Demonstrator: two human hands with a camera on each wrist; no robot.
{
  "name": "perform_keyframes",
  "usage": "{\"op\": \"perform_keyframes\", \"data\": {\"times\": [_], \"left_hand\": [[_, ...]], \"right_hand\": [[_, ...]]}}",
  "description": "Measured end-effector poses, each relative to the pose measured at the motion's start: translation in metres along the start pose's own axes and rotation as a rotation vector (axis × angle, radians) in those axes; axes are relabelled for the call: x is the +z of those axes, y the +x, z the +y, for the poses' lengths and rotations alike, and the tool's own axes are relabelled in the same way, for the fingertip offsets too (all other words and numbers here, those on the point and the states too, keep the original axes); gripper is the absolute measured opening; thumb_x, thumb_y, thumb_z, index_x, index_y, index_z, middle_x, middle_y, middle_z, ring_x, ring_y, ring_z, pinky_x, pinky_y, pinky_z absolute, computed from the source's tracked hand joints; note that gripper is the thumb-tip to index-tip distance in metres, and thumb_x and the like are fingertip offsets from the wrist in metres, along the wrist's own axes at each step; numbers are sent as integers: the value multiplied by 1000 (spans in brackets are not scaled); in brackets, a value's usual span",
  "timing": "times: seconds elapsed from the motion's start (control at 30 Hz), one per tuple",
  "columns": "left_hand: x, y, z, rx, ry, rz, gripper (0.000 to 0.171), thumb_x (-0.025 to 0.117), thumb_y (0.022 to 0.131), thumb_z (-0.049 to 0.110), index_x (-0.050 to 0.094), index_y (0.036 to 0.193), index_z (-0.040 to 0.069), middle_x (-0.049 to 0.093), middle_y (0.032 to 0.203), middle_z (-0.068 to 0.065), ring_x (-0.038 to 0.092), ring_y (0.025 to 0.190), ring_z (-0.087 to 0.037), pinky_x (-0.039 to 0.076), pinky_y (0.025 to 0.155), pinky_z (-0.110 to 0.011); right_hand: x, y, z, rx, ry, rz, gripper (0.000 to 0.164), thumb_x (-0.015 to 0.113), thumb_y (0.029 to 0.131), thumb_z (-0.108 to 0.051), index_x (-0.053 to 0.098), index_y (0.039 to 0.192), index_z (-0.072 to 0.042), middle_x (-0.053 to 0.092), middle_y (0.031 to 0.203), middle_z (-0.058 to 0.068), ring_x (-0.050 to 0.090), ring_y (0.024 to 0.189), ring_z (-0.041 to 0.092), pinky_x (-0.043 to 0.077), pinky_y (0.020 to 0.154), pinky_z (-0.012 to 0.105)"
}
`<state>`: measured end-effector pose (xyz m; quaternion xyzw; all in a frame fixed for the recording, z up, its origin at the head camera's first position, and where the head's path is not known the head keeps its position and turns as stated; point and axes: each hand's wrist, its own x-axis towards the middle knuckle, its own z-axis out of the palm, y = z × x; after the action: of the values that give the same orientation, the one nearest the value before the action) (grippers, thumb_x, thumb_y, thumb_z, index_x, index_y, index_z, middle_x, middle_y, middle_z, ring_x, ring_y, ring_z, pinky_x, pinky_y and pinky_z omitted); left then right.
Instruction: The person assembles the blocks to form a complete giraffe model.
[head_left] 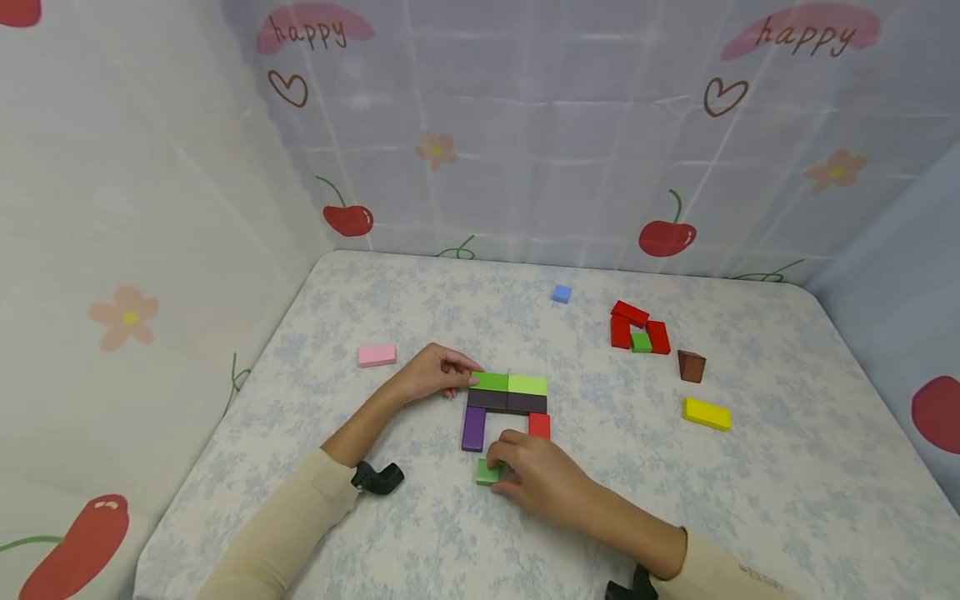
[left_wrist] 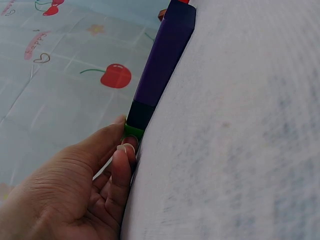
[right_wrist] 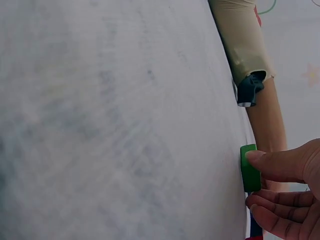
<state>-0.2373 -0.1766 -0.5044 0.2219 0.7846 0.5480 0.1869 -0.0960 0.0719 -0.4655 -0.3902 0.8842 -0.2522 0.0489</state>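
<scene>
Blocks lie flat in an arch shape in front of me. Its top row is a green block (head_left: 490,382) and a lime block (head_left: 527,385), with two dark blocks (head_left: 487,400) below. A purple block (head_left: 473,428) forms the left leg, and a red block (head_left: 539,426), partly hidden by my right hand, the right one. My left hand (head_left: 435,372) pinches the left end of the green block, fingertips at its edge. Near the arch's open side, my right hand (head_left: 546,479) grips a small green block (right_wrist: 250,168) between thumb and fingers, low over the table.
A pink block (head_left: 377,356) lies left of the arch. At the back right, several red blocks (head_left: 620,332) surround a small green one, with a blue block (head_left: 562,293) behind. A brown triangular block (head_left: 691,366) and a yellow block (head_left: 707,414) are farther right.
</scene>
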Motion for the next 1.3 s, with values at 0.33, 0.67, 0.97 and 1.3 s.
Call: {"op": "perform_keyframes", "data": {"times": [0.33,0.67,0.97,1.3], "left_hand": [[0,2,-3,18,21,-4,23,75,95,15,78,115,5,74,80,-7,61,55,-15,55,55,-30],[-1,2,-4,10,19,3,25,75,94,14,77,116,2,75,82,-9,62,55,-16,55,55,-29],[-1,2,-3,8,7,-5,24,75,94,15,77,115,3,75,82,-10,61,55,-16,55,54,-28],[-1,2,-4,17,-6,-8,23,75,94,14,77,115,4,75,80,-8,61,54,-14,55,54,-28]], "right_hand": [[1,10,-2,15,11,-22,21,87,82,-21,74,98,-17,65,96,-8,62,84,2,53,71,19],[3,17,-2,9,14,-22,20,87,82,-19,74,97,-14,66,91,-7,57,74,4,48,65,17],[7,22,-1,-6,9,5,21,87,82,-18,74,98,-14,68,91,-6,57,74,5,48,65,17],[7,23,-2,3,23,12,21,87,83,-18,74,99,-13,70,94,-5,59,77,6,50,68,19]]}}
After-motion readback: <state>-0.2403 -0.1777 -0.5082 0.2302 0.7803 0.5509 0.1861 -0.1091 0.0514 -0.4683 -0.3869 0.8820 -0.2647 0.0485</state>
